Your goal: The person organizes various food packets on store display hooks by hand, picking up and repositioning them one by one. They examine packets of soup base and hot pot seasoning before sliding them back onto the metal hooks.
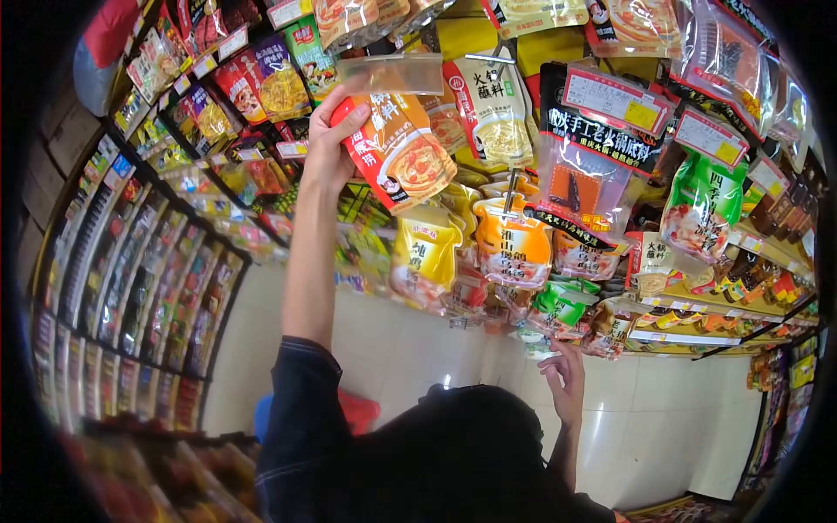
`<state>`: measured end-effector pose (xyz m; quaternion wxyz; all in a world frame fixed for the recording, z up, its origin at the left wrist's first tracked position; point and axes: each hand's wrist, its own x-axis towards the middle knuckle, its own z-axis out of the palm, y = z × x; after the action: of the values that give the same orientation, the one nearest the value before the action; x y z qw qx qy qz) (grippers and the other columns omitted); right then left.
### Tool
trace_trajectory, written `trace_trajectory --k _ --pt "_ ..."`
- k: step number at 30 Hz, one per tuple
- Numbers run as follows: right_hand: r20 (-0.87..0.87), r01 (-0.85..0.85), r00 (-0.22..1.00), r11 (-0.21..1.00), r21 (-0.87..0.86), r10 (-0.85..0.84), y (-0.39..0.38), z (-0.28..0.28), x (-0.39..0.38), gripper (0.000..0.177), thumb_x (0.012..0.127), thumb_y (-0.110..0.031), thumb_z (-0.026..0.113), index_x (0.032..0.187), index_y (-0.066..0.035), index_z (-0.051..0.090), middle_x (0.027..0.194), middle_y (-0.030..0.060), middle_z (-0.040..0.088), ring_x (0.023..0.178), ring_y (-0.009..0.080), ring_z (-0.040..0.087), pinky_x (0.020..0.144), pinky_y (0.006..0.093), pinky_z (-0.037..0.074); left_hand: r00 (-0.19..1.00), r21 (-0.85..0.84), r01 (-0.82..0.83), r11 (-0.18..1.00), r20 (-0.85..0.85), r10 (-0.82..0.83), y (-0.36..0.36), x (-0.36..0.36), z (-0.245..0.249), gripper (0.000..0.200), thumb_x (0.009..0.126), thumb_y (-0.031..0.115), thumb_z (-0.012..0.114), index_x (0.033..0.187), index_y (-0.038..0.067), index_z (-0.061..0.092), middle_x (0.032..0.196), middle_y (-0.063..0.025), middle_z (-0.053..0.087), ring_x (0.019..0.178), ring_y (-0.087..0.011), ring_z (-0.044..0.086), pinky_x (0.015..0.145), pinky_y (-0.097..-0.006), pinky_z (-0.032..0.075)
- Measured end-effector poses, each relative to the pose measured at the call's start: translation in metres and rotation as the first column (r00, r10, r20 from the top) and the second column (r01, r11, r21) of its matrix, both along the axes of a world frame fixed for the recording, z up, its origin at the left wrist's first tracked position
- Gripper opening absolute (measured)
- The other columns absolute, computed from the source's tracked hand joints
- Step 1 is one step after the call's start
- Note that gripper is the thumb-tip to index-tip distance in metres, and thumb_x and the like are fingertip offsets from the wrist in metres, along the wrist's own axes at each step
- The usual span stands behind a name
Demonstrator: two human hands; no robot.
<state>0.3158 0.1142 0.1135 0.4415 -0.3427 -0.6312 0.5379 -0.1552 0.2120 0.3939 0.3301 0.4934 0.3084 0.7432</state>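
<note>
My left hand (336,131) is raised at the upper left of centre, its fingers closed on the left edge of an orange-and-red packet (403,161) with a bowl of food printed on it. A clear plastic price-tag holder (392,74) lies across the packet's top. Just right of it hangs a white-and-red packet (494,109); below are a yellow pouch (427,248) and an orange pouch (513,248). My right hand (565,375) is lower, below a green-and-white pouch (562,305), with fingers partly curled and apart and nothing visible in it.
Black packets (588,166) and a green pouch (704,205) hang at the right. Shelves of packets (139,288) curve along the left. Pale floor tiles (645,418) show below. Part of a person in red and blue (106,44) is at the upper left.
</note>
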Motion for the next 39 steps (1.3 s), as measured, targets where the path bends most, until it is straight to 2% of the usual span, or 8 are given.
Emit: trace_trajectory --k 17,22,26,29,32,35,38,39 --pt "-0.052 0.150 0.987 0.987 -0.050 -0.153 0.008 0.004 0.018 0.044 0.098 -0.002 0.065 0.141 0.001 0.059 0.127 0.0098 0.053 0.097 0.0188 0.067 0.085 0.0323 0.056 0.985 -0.094 -0.108 0.990 -0.145 0.094 0.006 0.004 0.009 0.043 0.091 -0.002 0.076 0.132 -0.003 0.066 0.110 -0.0140 0.076 0.091 -0.0187 0.076 0.085 -0.0342 0.065" --pt "0.059 0.267 0.961 0.961 0.075 -0.272 0.014 0.004 0.021 0.039 0.097 -0.001 0.066 0.136 0.001 0.063 0.123 0.0098 0.058 0.096 0.0185 0.066 0.085 0.0314 0.055 0.954 -0.064 -0.207 0.976 -0.235 0.187 0.022 -0.007 0.000 0.038 0.090 0.004 0.080 0.127 -0.002 0.069 0.107 -0.0112 0.077 0.089 -0.0168 0.076 0.082 -0.0307 0.063" --pt "0.130 0.454 0.846 0.827 0.332 -0.517 0.034 0.005 0.044 0.035 0.098 -0.003 0.066 0.132 0.000 0.065 0.122 0.0108 0.061 0.099 0.0189 0.065 0.085 0.0317 0.055 0.801 -0.037 -0.435 0.900 -0.472 0.368 0.023 0.000 0.010 0.025 0.091 0.011 0.083 0.112 0.000 0.075 0.096 -0.0066 0.078 0.081 -0.0109 0.073 0.070 -0.0243 0.058" --pt "0.219 0.555 0.677 0.683 0.475 -0.703 0.053 0.021 0.067 0.045 0.096 -0.007 0.071 0.139 -0.003 0.061 0.133 0.0155 0.058 0.121 0.0292 0.057 0.102 0.0408 0.048 0.684 0.144 -0.498 0.855 -0.541 0.489 0.034 -0.004 0.001 0.026 0.092 0.015 0.084 0.111 0.001 0.076 0.100 -0.0071 0.078 0.076 -0.0093 0.071 0.065 -0.0236 0.054" --pt "0.209 0.560 0.545 0.538 0.631 -0.812 0.085 0.032 0.072 0.060 0.093 -0.012 0.077 0.148 -0.007 0.054 0.143 0.0197 0.050 0.135 0.0374 0.047 0.112 0.0488 0.040 0.521 0.232 -0.616 0.752 -0.597 0.611 0.035 0.011 -0.004 0.025 0.096 0.017 0.079 0.114 0.000 0.075 0.104 -0.0058 0.076 0.092 -0.0167 0.071 0.086 -0.0334 0.056" --pt "0.230 0.549 0.516 0.525 0.651 -0.825 0.117 0.032 0.072 0.078 0.089 -0.021 0.083 0.157 -0.011 0.046 0.152 0.0227 0.041 0.141 0.0433 0.040 0.116 0.0554 0.036 0.089 0.463 -0.730 0.502 -0.664 0.742 0.043 0.011 -0.022 0.032 0.094 0.024 0.080 0.117 0.002 0.074 0.118 -0.0151 0.068 0.109 -0.0260 0.067 0.095 -0.0385 0.053" --pt "0.262 0.527 0.506 0.535 0.660 -0.822 0.135 0.031 0.065 0.094 0.083 -0.031 0.089 0.161 -0.014 0.039 0.155 0.0243 0.037 0.143 0.0464 0.037 0.116 0.0590 0.034 -0.108 0.662 -0.649 0.376 -0.569 0.815 0.034 0.034 -0.027 0.040 0.093 0.027 0.081 0.125 0.005 0.070 0.135 -0.0236 0.054 0.127 -0.0369 0.055 0.105 -0.0450 0.046" --pt "0.264 0.516 0.510 0.537 0.667 -0.819 0.139 0.032 0.061 0.098 0.082 -0.034 0.090 0.162 -0.015 0.037 0.156 0.0247 0.036 0.143 0.0472 0.036 0.116 0.0598 0.034 -0.026 0.548 -0.718 0.429 -0.638 0.770 0.030 0.035 -0.034 0.043 0.094 0.024 0.078 0.132 0.008 0.067 0.146 -0.0241 0.045 0.137 -0.0409 0.045 0.114 -0.0483 0.037"
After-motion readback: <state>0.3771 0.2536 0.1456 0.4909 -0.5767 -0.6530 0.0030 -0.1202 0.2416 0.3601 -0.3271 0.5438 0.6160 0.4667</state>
